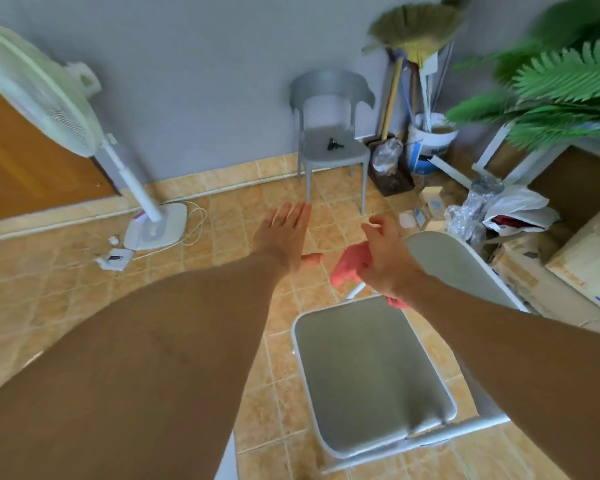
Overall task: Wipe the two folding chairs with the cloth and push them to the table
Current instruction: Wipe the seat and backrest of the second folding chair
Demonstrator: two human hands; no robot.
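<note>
The right hand (388,259) grips a pink cloth (347,268) above the rear edge of a grey folding chair (371,375), which stands unfolded on the tiled floor (84,289). The left hand (284,233) hovers beside it, fingers straight, holding nothing.

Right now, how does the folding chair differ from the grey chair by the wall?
The folding chair has a white frame and flat grey seat; the grey chair is grey all over with a curved back. The folding chair stands close, by the right hand gripping the cloth; the grey chair stands at the wall. A small dark object lies on the grey chair's seat, none on the folding chair's. Both seats are grey.
</note>
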